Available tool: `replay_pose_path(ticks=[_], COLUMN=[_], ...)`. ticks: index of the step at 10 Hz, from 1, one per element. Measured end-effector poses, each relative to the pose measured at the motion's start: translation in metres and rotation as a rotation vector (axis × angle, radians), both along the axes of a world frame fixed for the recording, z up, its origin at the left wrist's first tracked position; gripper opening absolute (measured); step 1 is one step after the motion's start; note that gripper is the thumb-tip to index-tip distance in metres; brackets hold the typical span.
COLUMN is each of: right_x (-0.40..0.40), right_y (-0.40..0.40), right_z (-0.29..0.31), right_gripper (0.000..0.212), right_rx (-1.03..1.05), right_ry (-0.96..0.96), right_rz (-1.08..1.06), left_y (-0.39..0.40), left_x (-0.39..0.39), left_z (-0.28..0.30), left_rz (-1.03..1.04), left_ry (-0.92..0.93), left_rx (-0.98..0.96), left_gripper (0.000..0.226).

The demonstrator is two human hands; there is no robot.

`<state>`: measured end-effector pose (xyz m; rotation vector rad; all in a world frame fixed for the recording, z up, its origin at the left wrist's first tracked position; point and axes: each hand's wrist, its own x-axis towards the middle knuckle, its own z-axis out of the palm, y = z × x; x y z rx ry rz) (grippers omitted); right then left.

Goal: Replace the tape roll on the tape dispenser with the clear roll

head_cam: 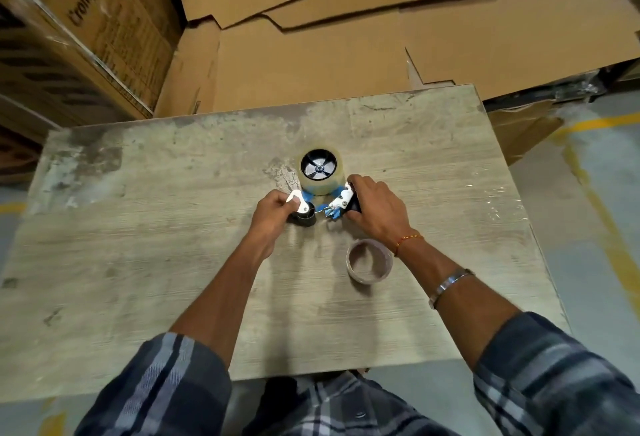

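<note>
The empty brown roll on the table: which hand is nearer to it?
Right. The right hand grips the dispenser just beyond the empty brown roll, its wrist passing beside it. The left hand, on the dispenser's other end, is farther off.

Packing warehouse: flattened cartons (346, 20) (stacked), printed shipping box (86, 27)

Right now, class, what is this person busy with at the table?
A person is working on a tape dispenser that lies on a worn table. The clear roll already sits on its hub. The left hand grips the roller end, and the right hand grips the black handle. A nearly spent roll lies apart on the table by the right wrist.
</note>
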<state>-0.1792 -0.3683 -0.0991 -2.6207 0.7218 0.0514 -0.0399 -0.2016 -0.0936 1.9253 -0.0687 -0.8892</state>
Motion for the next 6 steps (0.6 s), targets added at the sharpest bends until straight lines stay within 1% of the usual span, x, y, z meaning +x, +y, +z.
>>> replay_pose_path(ticks=[1,2,3,4,5,6], right_x=[0.001,0.002,0.005,0.016,0.038,0.067], right_y=[0.003,0.006,0.009,0.015,0.016,0.009], right_z=[0.002,0.007,0.019,0.035,0.068,0.112], right_gripper=[0.056,0.063,0.064,0.059,0.055,0.051], right_rx=[-0.011,-0.005,-0.039,-0.034,-0.020,-0.083], right_ry=[0.021,0.056,0.116,0.078,0.010,-0.111], right_rz=[0.004,-0.001,-0.011,-0.041,-0.098,-0.090], left_y=[0.004,0.006,0.008,0.014,0.021,0.025], left_x=[0.001,0.005,0.010,0.026,0.054,0.087], left_z=[-0.004,-0.003,0.006,0.024,0.058,0.104], left_rz=[-0.037,-0.103,-0.128,-0.186,-0.333,-0.359], left_ry=[-0.031,-0.048,-0.051,-0.121,-0.218,-0.408], left_rx=[0.008,0.028,0.075,0.104,0.128,0.103], left_gripper=[0.012,0.013,0.029,0.032,0.032,0.031])
